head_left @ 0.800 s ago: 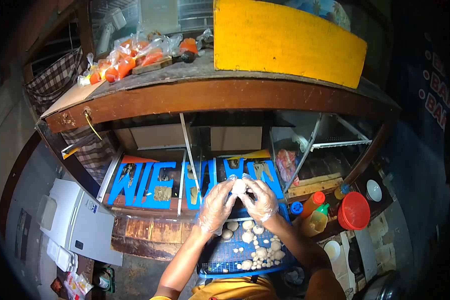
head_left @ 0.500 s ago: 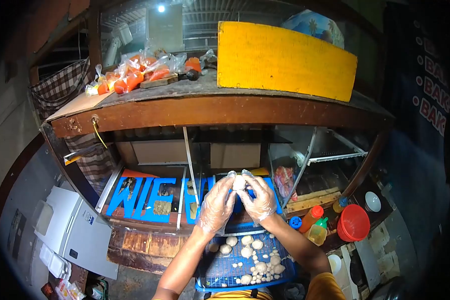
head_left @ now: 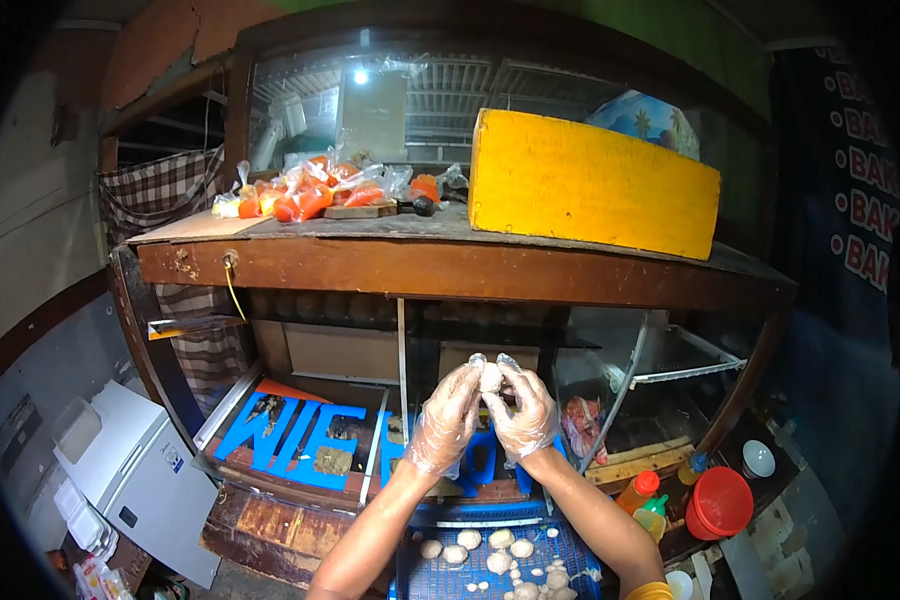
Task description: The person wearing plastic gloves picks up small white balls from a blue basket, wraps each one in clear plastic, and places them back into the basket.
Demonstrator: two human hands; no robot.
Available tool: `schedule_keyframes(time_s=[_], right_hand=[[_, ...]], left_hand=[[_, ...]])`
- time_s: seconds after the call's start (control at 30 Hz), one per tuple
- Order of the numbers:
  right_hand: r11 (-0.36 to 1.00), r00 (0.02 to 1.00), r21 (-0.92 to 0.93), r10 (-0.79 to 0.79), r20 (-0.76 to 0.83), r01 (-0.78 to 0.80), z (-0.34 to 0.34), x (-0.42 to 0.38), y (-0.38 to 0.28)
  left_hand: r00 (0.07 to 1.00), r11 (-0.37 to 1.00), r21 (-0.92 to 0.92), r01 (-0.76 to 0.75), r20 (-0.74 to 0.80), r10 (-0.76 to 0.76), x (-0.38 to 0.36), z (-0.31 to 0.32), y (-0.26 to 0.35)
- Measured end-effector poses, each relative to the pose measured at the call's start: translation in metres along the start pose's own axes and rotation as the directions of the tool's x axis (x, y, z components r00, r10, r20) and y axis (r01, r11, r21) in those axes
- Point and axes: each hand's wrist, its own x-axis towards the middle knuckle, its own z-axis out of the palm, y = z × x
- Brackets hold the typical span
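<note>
A pale, lumpy meatball [head_left: 491,378] is held up between the fingertips of both hands, above the far edge of the blue basket. My left hand [head_left: 444,424], in a clear plastic glove, closes on its left side. On the other side my right hand [head_left: 526,414], gloved the same way, pinches it with bent fingers. Below my wrists, the blue mesh basket [head_left: 417,582] carries several loose meatballs [head_left: 499,562] of large and small sizes. The basket's near side is cut off by the bottom of the view.
A wooden stall with glass panes stands ahead; a yellow box [head_left: 590,185] and bagged orange items [head_left: 310,197] sit on its top. To the right are sauce bottles [head_left: 638,490], a red bucket [head_left: 718,502] and a white bowl [head_left: 758,459]. A white freezer [head_left: 150,480] stands left.
The view has tilted up, so the stall sits lower and less of the basket shows. Both hands still hold the meatball together, with their fingers slightly shifted around it.
</note>
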Motion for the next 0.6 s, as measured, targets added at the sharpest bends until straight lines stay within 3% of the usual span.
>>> schedule_keyframes(time_s=[0.6], right_hand=[[0.989, 0.978, -0.085, -0.135, -0.157, 0.123, 0.055, 0.037, 0.045]], left_hand=[[0.984, 0.990, 0.111, -0.088, -0.142, 0.103, 0.033, 0.023, -0.060]])
